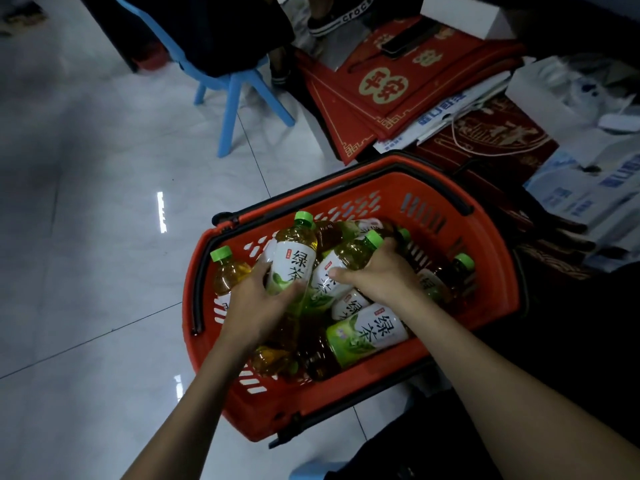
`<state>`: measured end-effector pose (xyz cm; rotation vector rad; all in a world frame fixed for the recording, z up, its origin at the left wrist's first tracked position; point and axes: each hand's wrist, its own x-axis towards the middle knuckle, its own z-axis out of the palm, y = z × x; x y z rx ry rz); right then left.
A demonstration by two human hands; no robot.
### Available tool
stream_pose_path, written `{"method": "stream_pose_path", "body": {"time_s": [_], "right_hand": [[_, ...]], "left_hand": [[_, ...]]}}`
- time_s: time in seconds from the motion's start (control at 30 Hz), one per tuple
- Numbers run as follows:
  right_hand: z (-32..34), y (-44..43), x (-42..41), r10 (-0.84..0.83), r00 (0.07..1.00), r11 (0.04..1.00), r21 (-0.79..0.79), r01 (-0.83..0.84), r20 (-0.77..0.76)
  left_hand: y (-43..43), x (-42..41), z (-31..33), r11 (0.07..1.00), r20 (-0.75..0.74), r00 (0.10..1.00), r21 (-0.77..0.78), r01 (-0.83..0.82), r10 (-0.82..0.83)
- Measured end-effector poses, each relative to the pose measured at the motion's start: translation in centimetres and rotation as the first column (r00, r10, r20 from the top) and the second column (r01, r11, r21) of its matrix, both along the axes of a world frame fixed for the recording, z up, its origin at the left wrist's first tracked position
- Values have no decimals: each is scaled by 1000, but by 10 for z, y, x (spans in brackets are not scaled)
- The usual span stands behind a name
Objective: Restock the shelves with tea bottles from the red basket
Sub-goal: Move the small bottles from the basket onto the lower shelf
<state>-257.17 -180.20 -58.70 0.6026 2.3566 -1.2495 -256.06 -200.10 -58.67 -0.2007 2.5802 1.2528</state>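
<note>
A red basket (491,271) with black handles sits on the tiled floor, holding several green-capped tea bottles with white and green labels. My left hand (258,303) is wrapped around the lower end of one tea bottle (294,261), which tilts up with its cap pointing away. My right hand (377,275) grips a second tea bottle (341,268) beside it, fingers over its shoulder near the cap. Another bottle (367,332) lies on its side under my right forearm. No shelf is in view.
A blue plastic chair (232,95) stands behind the basket on the glossy floor. Red gift bags and boxes (398,81) and white-blue cartons (588,188) are piled at the right. A person's sandalled foot (332,19) shows at the top.
</note>
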Motion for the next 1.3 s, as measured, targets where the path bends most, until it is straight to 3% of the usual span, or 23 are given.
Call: {"method": "stream_pose_path", "body": {"time_s": [0.13,0.2,0.3,0.4,0.47,0.63,0.9,1.07,1.3], "right_hand": [[3,-7,0,-39,971,992,-129,8,-234],[2,-12,-4,-91,956,963,-269,14,-277],[-5,-23,-6,-107,985,876,-482,29,-135],[-18,-30,-1,-2,1000,833,-553,6,8],[-19,-30,-1,14,1000,812,-584,-10,2],[0,-21,1,56,988,845,-519,-125,-147],[62,19,16,-67,894,909,-397,-129,-443],[120,82,32,-180,762,940,-336,-52,-622],[190,211,85,-280,596,960,-227,164,-752]], "left_hand": [[-5,-7,7,986,97,995,167,-26,10],[-7,-7,7,964,113,993,255,-73,45],[-9,-9,5,885,233,972,444,-138,35],[-4,-11,2,832,315,948,535,-147,-35],[-1,-11,0,795,309,951,579,-182,-8],[-3,-6,1,658,302,952,707,-260,52],[28,-16,63,602,107,994,795,-71,-24],[96,-25,120,585,-75,992,802,121,-102],[246,-26,176,471,-280,922,797,378,-266]]}}
